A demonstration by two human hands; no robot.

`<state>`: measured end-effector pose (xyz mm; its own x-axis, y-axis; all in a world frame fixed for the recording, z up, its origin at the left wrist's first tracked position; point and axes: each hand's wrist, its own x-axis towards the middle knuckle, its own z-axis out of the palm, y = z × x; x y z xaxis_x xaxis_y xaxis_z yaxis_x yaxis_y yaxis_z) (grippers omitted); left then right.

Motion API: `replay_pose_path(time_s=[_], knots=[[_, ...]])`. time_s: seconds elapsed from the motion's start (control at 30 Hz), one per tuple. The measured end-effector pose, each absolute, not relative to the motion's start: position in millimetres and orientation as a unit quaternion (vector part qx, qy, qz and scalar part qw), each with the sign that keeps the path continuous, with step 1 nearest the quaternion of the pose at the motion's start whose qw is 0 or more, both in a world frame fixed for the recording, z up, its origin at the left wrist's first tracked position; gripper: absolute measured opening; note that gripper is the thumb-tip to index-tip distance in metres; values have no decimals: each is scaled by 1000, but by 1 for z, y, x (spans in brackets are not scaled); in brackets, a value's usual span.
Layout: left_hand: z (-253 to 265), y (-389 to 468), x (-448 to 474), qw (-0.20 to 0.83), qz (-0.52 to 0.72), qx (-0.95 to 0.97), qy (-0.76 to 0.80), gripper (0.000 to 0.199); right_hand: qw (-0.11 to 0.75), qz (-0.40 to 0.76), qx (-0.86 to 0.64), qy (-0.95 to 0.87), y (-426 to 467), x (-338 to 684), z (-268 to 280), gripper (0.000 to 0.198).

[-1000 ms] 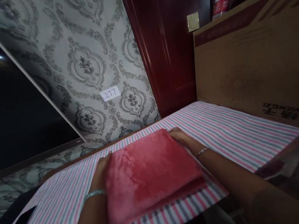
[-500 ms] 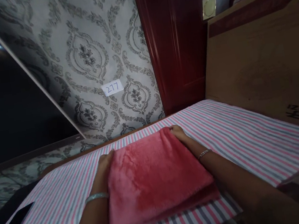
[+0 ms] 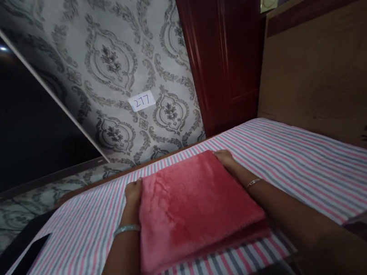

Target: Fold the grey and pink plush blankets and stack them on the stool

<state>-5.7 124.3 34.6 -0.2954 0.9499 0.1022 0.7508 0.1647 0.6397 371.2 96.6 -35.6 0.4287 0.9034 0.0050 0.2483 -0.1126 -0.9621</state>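
Note:
A folded red-pink plush cloth (image 3: 196,204) lies flat in front of me, its layered near edge facing me. My left hand (image 3: 134,193) is closed at the cloth's far left corner, with the thumb along the edge. At the far right corner my right hand (image 3: 225,158) is closed against the side of the cloth. The fingers of both hands are partly hidden by the cloth and wrists. Underneath is a striped sheet (image 3: 297,162) in pink, grey and white.
A dark phone-like slab (image 3: 22,268) lies on the sheet at the left. Beyond it stands a large dark screen (image 3: 21,111). A big cardboard box (image 3: 325,70) rises at the right, near a dark red door panel (image 3: 223,58). A paper marked 277 (image 3: 142,101) is on the patterned wall.
The ridge at the cloth's far right corner has flattened, and my right thumb has shifted off its top towards the side. The camera view has shifted slightly.

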Motion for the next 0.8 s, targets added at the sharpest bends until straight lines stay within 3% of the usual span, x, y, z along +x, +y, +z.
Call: replay_pose_path(time_s=[0.13,0.27,0.47,0.8], knots=[[42,106,-14,215,304,578,726,42,524,362,-655,-407,66,375,-22,38],[39,64,-26,346,322,572,670,41,526,422,-622,-398,7,375,-19,53],[28,-23,-39,460,341,532,623,47,551,470,-560,-402,-81,368,-26,48],[11,-70,-47,377,349,584,628,69,577,411,-554,-437,-131,352,-38,51]])
